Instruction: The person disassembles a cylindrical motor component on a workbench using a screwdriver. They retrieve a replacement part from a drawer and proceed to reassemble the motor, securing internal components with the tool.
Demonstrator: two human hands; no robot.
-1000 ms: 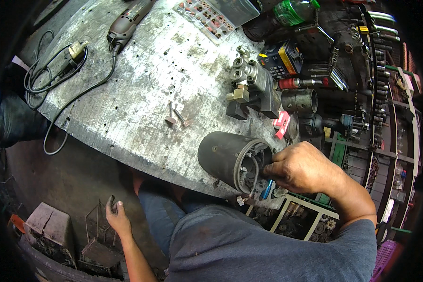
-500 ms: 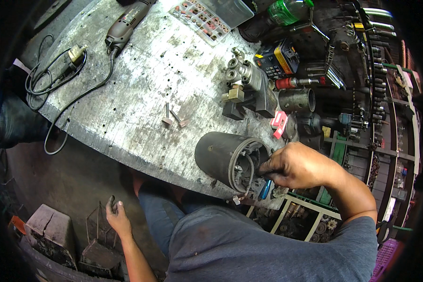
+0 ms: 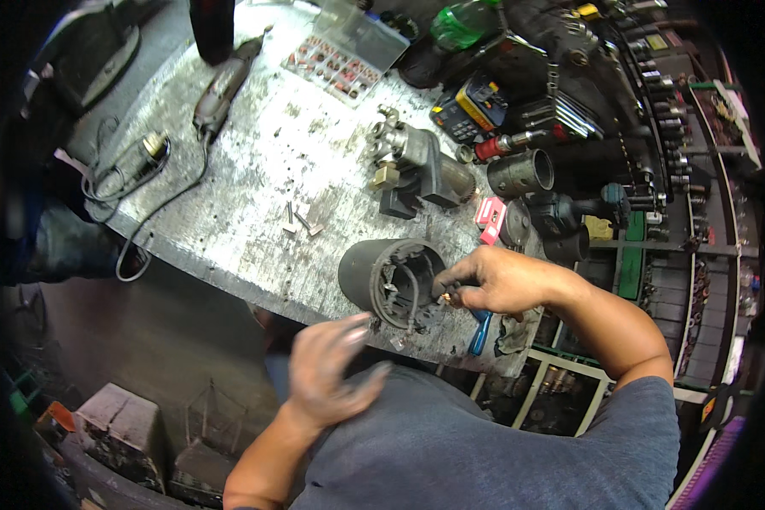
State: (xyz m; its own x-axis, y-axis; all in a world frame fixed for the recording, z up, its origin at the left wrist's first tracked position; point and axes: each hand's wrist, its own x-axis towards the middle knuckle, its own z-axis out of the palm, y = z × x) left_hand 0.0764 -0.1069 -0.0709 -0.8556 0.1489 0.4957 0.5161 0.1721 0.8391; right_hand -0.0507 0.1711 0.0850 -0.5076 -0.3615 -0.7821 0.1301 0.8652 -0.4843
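My right hand (image 3: 476, 280) is at the open end of a dark metal cylinder housing (image 3: 365, 279), fingers closed on a small copper-coloured part (image 3: 447, 298). Inside the housing a bent lead shows among dark parts. My left hand (image 3: 336, 374), blurred, is raised just below the housing with fingers apart and nothing visible in it. A blue-handled tool (image 3: 480, 336) lies beside the housing. Two small blocks with metal stems (image 3: 302, 223) lie to its upper left, and a red-and-white box (image 3: 490, 219) lies to its upper right.
A metal workbench (image 3: 255, 153) carries a rotary tool (image 3: 221, 102) with coiled cord, a parts organiser (image 3: 331, 72), a machined fitting assembly (image 3: 404, 149), sockets and wrenches (image 3: 569, 119). Shelving (image 3: 697, 280) stands at right; a grimy container (image 3: 119, 425) sits on the floor at lower left.
My left hand has risen from low at the left to beside the housing. My right hand has drawn slightly out of the housing, showing a small copper part. The view has shifted.
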